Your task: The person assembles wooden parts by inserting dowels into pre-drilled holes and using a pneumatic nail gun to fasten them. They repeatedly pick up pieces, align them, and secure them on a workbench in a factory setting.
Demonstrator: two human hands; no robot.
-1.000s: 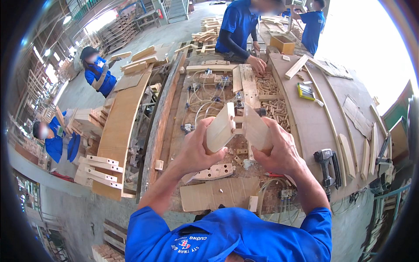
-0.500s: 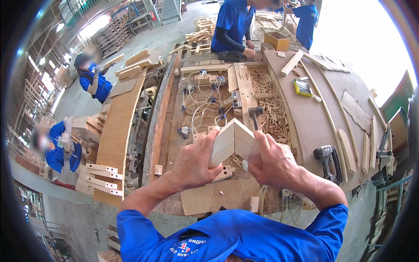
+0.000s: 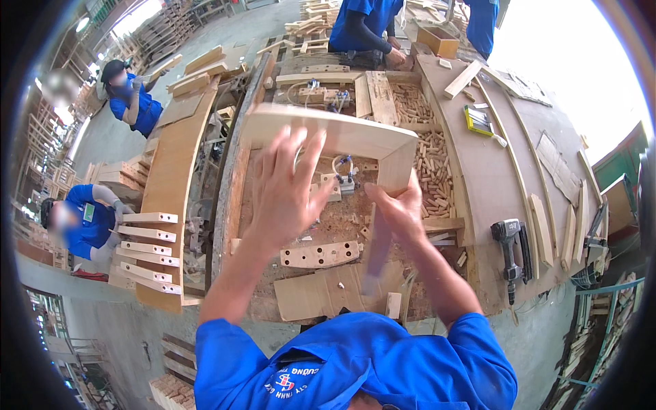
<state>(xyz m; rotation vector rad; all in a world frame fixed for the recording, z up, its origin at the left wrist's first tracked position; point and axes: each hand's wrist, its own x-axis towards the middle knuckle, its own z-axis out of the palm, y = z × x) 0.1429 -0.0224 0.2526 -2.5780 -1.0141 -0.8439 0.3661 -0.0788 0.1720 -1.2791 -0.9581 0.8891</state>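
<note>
My right hand [image 3: 400, 208] grips an L-shaped wooden corner piece [image 3: 335, 134], two pale boards joined at an angle, by the board nearest it. This board's lower end is blurred. The other board stretches leftward across the bench, its far end smeared by motion. My left hand [image 3: 287, 181] is raised with fingers spread, just in front of that left end and holding nothing. Below lies a curved wooden piece with several dark holes [image 3: 320, 255]. Behind the corner piece, a small metal clamp fitting with blue hose connectors [image 3: 346, 183] shows on the bench.
Wooden dowels [image 3: 430, 167] fill a bin to the right. Farther right are a black nail gun [image 3: 508, 256], a yellow-edged box [image 3: 477, 121] and loose wood strips [image 3: 541, 229]. Cardboard [image 3: 307, 297] lies at the near edge. Co-workers [image 3: 133, 102] stand left and beyond the bench.
The wooden piece has swung round, so its long board now spans leftward. My left hand has come off it and opened; my right hand still holds it. The hammer is no longer visible.
</note>
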